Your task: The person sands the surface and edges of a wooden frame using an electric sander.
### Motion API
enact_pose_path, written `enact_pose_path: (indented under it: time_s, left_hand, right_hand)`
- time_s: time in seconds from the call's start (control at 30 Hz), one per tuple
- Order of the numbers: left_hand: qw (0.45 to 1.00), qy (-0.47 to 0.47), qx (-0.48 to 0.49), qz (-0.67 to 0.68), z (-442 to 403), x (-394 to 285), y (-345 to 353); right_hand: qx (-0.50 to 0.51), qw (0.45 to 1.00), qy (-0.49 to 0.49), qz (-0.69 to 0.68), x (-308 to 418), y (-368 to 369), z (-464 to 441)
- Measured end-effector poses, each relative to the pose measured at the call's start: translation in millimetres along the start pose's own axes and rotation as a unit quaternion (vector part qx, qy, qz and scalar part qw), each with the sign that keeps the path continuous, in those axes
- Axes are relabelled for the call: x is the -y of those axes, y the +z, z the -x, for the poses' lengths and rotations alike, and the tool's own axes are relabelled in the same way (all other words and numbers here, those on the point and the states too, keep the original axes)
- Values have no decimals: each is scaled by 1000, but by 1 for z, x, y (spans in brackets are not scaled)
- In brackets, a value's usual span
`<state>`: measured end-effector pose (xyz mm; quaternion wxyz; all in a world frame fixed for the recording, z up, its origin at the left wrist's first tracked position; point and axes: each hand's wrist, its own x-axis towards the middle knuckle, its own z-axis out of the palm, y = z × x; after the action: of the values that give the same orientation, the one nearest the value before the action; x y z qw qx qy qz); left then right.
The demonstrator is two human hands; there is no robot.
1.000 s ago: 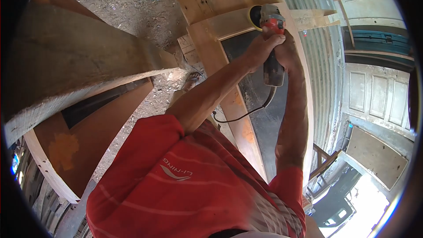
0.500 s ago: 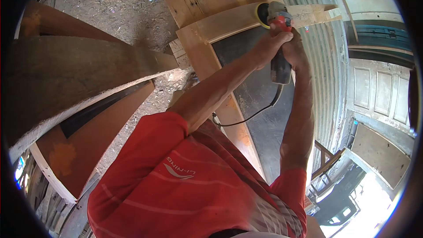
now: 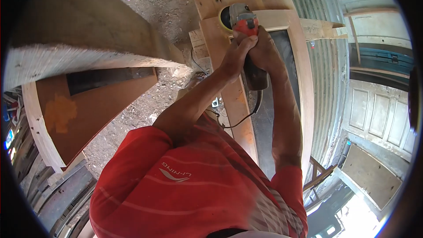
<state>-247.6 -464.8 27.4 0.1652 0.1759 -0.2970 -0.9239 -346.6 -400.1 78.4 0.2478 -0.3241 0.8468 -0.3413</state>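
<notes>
My left hand (image 3: pixel 238 55) and my right hand (image 3: pixel 263 50) are both closed around a red and grey angle grinder (image 3: pixel 255 77), close together near its red middle. Its yellow-edged sanding disc (image 3: pixel 225 18) is at the upper left corner of a wooden door frame (image 3: pixel 210 31), over the far rail. The disc seems to touch the wood, but its underside is hidden. A dark panel (image 3: pixel 269 128) fills the inside of the frame. From the grinder's rear end a black cord (image 3: pixel 246 118) curves down toward my red shirt.
A large board (image 3: pixel 88 17) rises close on the left, above a brown panel with an orange patch (image 3: pixel 60 112). Wood chips litter the ground (image 3: pixel 167 13). Corrugated sheet metal (image 3: pixel 328 88) runs along the right, with old doors (image 3: pixel 379 105) beyond it.
Both hands have carried the grinder left along the far rail, from near its right end to the left corner. The view has shifted too, and the large board on the left appears higher.
</notes>
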Motion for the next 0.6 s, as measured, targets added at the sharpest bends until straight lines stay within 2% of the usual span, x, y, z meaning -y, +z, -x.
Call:
enact_pose_path:
  time_s: [0.17,0.3,0.37,0.47,0.57,0.6]
  left_hand:
    - [999,32,-44,-4,28,-3,-6]
    - [996,32,-76,21,30,-18,-3]
    - [997,29,-65,-2,31,-7,-14]
    - [996,50,-69,10,49,0,-8]
    - [997,44,-56,-33,50,-4,-5]
    - [997,34,-41,-59,43,-8,-3]
  right_hand:
    - [41,998,-48,-22,17,14,14]
    - [56,998,-13,22,31,17,6]
    - [60,998,-7,31,24,17,2]
    - [87,993,-68,52,12,24,18]
    - [70,996,-56,-23,20,19,21]
    - [61,997,-44,-3,20,15,16]
